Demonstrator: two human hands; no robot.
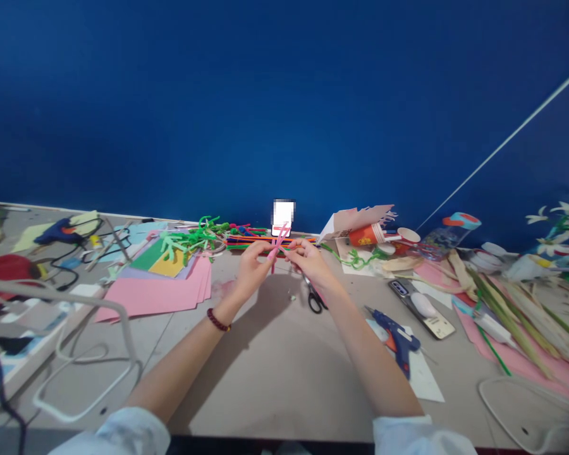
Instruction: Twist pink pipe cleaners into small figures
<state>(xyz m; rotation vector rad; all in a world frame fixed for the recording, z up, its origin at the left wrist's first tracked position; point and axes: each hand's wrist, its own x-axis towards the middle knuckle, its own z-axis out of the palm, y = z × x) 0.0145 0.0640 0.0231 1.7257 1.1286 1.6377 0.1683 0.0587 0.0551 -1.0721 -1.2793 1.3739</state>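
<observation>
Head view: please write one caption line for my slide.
Left hand and right hand hold a pink pipe cleaner above a craft table.

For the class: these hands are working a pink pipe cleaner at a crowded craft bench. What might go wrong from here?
The pink pipe cleaner pinched between the left hand and right hand may have sharp wire ends that could prick skin. The black-handled scissors lie just below the right hand, so a slip might knock them. The blue hot glue gun sits near the right forearm; if it is hot, a brush could burn.
</observation>
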